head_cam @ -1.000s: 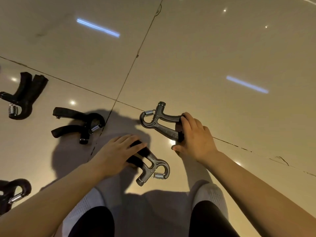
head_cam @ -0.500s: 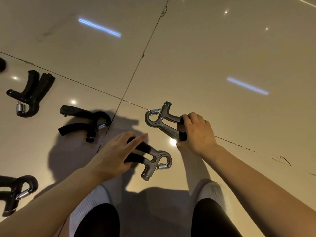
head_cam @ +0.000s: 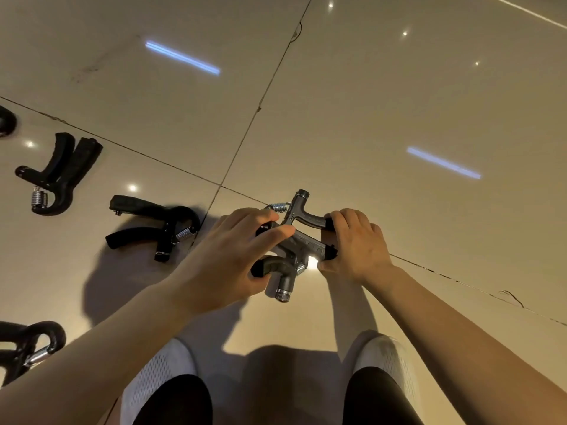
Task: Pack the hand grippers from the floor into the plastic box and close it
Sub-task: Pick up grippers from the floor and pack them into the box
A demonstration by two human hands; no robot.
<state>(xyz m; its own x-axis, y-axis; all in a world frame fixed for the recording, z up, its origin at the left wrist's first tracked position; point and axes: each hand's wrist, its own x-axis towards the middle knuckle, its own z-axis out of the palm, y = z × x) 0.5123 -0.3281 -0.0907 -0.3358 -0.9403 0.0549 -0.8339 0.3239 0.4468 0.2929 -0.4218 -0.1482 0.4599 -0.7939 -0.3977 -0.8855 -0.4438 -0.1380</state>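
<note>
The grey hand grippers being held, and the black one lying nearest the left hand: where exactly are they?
Upper grey gripper (head_cam: 306,216): head view, on its upper handle.
Lower grey gripper (head_cam: 283,282): head view, on its knobbed stem.
Black gripper (head_cam: 138,205): head view, on its upper foam handle.

Between the left hand (head_cam: 233,256) and the right hand (head_cam: 352,246) two hand grippers (head_cam: 300,240) overlap, one crossing the other. Left of the left hand lies another gripper (head_cam: 150,225) on the floor (head_cam: 399,102); further left a third (head_cam: 58,176), and nearer the person, a fourth (head_cam: 27,351).
</note>
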